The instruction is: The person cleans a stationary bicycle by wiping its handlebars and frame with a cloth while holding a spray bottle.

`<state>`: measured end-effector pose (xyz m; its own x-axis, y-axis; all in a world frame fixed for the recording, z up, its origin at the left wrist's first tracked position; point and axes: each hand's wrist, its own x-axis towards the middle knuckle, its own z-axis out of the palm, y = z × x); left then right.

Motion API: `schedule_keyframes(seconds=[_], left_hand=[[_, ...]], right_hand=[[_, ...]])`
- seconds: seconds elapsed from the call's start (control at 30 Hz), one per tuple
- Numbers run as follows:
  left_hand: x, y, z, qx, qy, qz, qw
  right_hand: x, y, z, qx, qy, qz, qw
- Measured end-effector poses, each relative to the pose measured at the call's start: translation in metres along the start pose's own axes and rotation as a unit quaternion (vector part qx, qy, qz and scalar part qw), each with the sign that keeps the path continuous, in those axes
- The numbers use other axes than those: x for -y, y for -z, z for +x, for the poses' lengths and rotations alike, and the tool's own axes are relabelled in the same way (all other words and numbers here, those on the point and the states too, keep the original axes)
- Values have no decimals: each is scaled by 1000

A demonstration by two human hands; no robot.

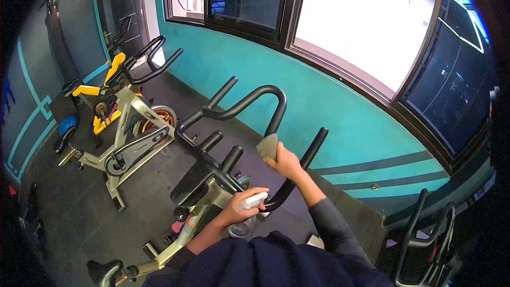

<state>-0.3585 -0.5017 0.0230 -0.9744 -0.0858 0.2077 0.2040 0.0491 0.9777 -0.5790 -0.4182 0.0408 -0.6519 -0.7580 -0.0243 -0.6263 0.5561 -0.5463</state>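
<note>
My right hand is closed around a grey-green cloth, pressed to the black handlebar of the spin bike in front of me. Lower and to the left, my left hand grips a spray bottle with a white trigger head. Its clear body hangs below the hand, partly hidden. The bottle is beside the near side of the handlebar; whether it touches cannot be made out. The bike's silver frame runs down to its black saddle.
Another spin bike, silver and yellow, stands to the left. At the lower right are the black handlebars of further equipment. A teal wall with windows runs behind the bikes. A blue and black object is near the left wall.
</note>
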Motion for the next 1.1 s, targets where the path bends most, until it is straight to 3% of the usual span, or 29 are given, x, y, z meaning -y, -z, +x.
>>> schedule_keyframes(seconds=[0.07, 0.2, 0.4, 0.73, 0.87, 0.93, 1.0, 1.1], left_hand=[[3, -1, -1, -6, -3, 0, 1000], [1, -1, 0, -2, 3, 21, 1000], [4, -1, 0, -1, 15, -23, 1000], [-3, 1, 1, 16, 31, -31, 999], [5, 1, -1, 17, 47, -19, 999], [2, 2, -1, 22, 48, -32, 998], [1, 4, -1, 23, 40, -15, 999], [-6, 9, -2, 23, 48, -13, 998]], right_hand=[[-19, -11, -20, -90, 88, -129, 984], [-25, -11, -34, -107, 103, -172, 974], [-4, -21, -18, -139, 36, -169, 975], [23, -12, 29, -106, -104, 37, 988], [12, -18, 73, -167, -147, 192, 956], [3, -17, 95, -238, -82, 317, 914], [-2, -10, 121, -284, -125, 306, 900], [-3, 21, 141, -291, -116, 227, 922]])
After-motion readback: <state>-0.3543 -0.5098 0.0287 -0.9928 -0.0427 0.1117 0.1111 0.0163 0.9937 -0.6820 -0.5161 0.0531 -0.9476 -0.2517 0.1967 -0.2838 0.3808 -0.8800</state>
